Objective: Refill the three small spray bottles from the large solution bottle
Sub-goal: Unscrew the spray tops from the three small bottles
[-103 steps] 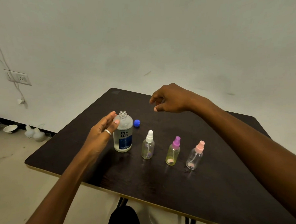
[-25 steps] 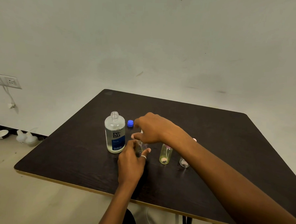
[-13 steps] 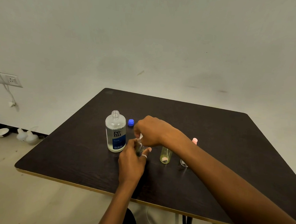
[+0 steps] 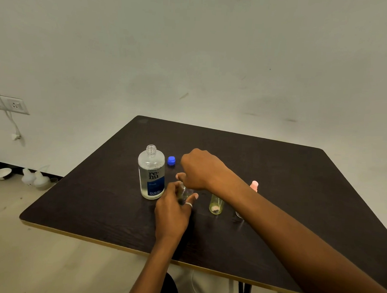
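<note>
The large solution bottle [image 4: 151,173], standing just to the left of where the left hand [image 4: 172,214] grips a small spray bottle [image 4: 184,191], carries the brand "re-nu" in dark letters across its label. The word "fresh" sits on the blue band below. The finer print beneath is too small to read.

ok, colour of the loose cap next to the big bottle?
Blue. The cap shows plainly in the head view, beside the big bottle.
</note>
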`<state>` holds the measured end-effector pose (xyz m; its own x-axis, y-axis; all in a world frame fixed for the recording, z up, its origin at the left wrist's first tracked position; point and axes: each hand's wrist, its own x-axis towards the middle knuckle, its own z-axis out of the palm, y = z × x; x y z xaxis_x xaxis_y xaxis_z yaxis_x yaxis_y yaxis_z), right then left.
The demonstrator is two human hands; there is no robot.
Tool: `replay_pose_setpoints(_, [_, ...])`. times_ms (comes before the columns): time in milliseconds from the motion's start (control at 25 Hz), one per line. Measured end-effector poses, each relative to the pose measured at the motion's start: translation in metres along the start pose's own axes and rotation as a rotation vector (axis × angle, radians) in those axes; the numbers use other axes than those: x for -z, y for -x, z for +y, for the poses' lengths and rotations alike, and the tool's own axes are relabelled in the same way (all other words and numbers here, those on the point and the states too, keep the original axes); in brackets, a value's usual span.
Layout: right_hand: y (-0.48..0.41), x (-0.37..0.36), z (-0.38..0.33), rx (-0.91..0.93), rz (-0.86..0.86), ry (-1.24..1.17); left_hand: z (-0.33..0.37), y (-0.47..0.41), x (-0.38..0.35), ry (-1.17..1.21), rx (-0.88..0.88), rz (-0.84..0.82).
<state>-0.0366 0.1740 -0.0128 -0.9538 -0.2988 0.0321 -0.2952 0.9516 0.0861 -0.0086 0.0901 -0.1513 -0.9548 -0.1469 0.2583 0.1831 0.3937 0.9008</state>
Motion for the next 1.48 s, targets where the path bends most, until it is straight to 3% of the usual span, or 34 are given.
replay_pose_setpoints(320, [-0.002, 0.010, 0.000, 0.111, -0.081, -0.046, -0.003, -0.001, -0.001, -0.003, -0.010, 0.011])
replay_pose_setpoints(1000, [-0.001, 0.087, 0.038, 0.015, 0.007, -0.198, -0.003, -0.003, -0.002, -0.012, 0.025, -0.011])
replay_pose_setpoints(1160, [-0.022, 0.068, 0.052, -0.052, 0.027, -0.220, -0.004, -0.004, -0.003, 0.008, 0.031, -0.018])
replay_pose_setpoints(1480, [-0.070, -0.010, 0.062, -0.032, -0.161, -0.098, -0.006, -0.005, -0.003, 0.026, 0.044, -0.028])
